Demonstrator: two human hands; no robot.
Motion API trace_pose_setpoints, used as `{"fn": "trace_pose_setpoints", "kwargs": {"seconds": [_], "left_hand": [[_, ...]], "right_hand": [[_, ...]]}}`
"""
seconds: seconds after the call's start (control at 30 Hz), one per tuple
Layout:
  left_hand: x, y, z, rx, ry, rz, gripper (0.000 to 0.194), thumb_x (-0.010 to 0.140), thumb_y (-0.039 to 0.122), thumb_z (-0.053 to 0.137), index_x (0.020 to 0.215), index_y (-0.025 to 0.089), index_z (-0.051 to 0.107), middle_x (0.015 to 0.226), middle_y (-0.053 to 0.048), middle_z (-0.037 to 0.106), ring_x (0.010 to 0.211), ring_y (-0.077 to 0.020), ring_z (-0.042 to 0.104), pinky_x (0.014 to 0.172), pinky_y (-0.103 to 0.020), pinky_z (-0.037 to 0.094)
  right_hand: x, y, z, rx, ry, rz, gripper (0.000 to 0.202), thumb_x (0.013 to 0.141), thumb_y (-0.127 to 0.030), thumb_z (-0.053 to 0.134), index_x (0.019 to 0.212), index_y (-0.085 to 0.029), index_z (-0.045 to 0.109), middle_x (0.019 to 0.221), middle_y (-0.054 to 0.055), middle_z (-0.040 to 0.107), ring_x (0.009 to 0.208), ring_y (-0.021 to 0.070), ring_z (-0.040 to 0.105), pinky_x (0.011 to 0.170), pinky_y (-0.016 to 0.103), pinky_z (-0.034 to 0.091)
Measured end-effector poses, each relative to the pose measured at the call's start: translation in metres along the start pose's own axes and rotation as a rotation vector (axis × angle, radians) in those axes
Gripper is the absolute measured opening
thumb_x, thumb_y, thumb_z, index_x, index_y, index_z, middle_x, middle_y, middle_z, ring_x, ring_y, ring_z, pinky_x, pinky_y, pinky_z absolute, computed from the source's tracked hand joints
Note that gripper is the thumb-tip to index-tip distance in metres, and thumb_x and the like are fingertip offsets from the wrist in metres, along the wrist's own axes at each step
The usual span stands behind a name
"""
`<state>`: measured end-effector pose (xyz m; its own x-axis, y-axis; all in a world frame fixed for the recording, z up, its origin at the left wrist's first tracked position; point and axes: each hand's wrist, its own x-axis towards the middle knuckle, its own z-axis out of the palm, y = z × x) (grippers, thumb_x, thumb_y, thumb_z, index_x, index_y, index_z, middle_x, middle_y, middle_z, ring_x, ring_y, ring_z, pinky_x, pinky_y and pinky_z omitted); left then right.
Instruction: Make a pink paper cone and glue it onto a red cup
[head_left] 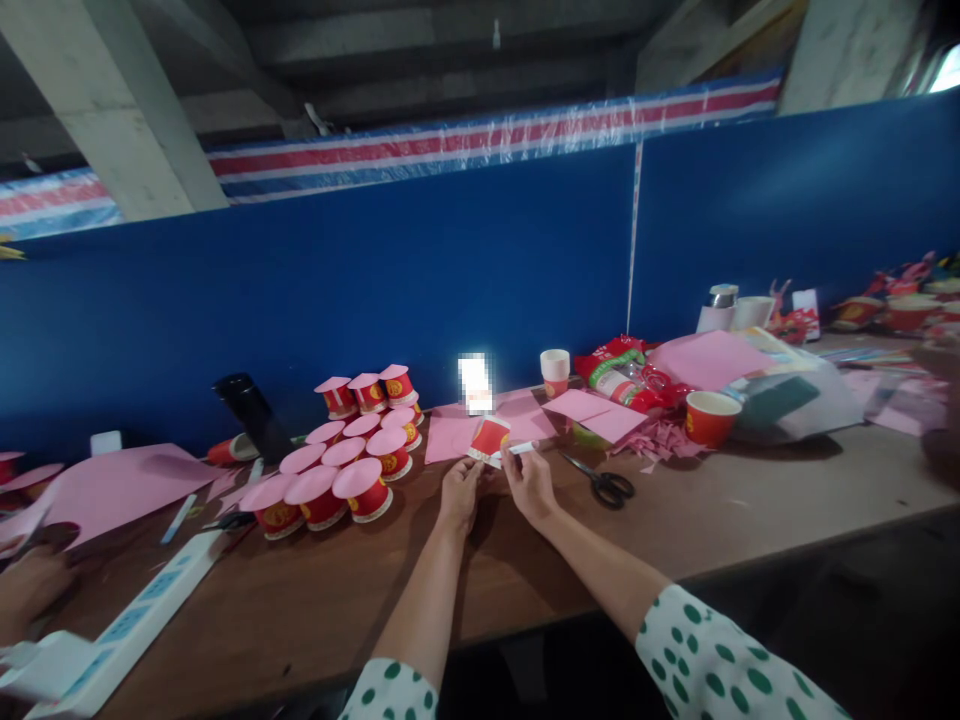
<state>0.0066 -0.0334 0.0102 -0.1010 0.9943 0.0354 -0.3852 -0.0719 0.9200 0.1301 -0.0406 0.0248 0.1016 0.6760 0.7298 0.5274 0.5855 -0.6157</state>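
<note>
Red cup (490, 437), edge half-hidden, in pinch of left hand (459, 492), pen (524, 448) in right hand (533, 486).

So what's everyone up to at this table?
The left hand holds a small red cup, while the right hand holds a slim white stick against it. Pink-topped red cups stand grouped to the left, and scissors lie at right. At far left, another person's hand is by pink paper.

Makeshift craft workshop: concrete pillars (124, 110), cluttered paper-craft worktable (420, 590).
</note>
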Motion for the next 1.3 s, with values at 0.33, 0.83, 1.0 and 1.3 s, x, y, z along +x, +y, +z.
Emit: {"fn": "trace_pose_setpoints", "kwargs": {"seconds": [0.33, 0.83, 1.0, 1.3], "left_hand": [[-0.0003, 0.0004, -0.0010, -0.009, -0.005, 0.008, 0.026, 0.060, 0.028, 0.071, 0.078, 0.012, 0.061, 0.070, -0.003, 0.067, 0.062, -0.0115, 0.060, 0.065, -0.024, 0.046], [-0.0001, 0.0013, -0.0002, -0.076, -0.007, -0.019, 0.027, 0.058, 0.022, 0.072, 0.080, 0.011, 0.061, 0.073, -0.005, 0.067, 0.069, -0.0138, 0.063, 0.071, -0.027, 0.048], [-0.0011, 0.0027, 0.0008, -0.068, 0.006, -0.033, 0.025, 0.058, 0.022, 0.072, 0.078, 0.012, 0.061, 0.070, -0.003, 0.066, 0.064, -0.0113, 0.061, 0.069, -0.025, 0.047], [-0.0012, 0.0023, 0.0000, -0.062, 0.000, -0.034, 0.025, 0.057, 0.023, 0.073, 0.077, 0.012, 0.061, 0.072, -0.003, 0.066, 0.065, -0.0104, 0.061, 0.070, -0.024, 0.047]], "right_hand": [[0.0001, 0.0004, 0.0012, -0.028, -0.005, -0.024, 0.027, 0.088, -0.030, 0.039, 0.083, -0.015, 0.060, 0.076, 0.009, 0.066, 0.069, 0.0176, 0.062, 0.068, 0.026, 0.046], [-0.0001, -0.0010, 0.0009, -0.017, -0.053, 0.006, 0.029, 0.089, -0.031, 0.037, 0.078, -0.015, 0.059, 0.067, 0.007, 0.065, 0.062, 0.0167, 0.061, 0.063, 0.024, 0.044], [-0.0002, 0.0001, 0.0020, -0.050, -0.010, -0.001, 0.030, 0.089, -0.032, 0.037, 0.078, -0.014, 0.059, 0.067, 0.008, 0.065, 0.063, 0.0175, 0.061, 0.063, 0.025, 0.044], [0.0007, -0.0002, -0.0014, -0.047, 0.003, 0.019, 0.029, 0.089, -0.031, 0.037, 0.081, -0.014, 0.059, 0.070, 0.008, 0.065, 0.064, 0.0171, 0.061, 0.062, 0.024, 0.044]]}}
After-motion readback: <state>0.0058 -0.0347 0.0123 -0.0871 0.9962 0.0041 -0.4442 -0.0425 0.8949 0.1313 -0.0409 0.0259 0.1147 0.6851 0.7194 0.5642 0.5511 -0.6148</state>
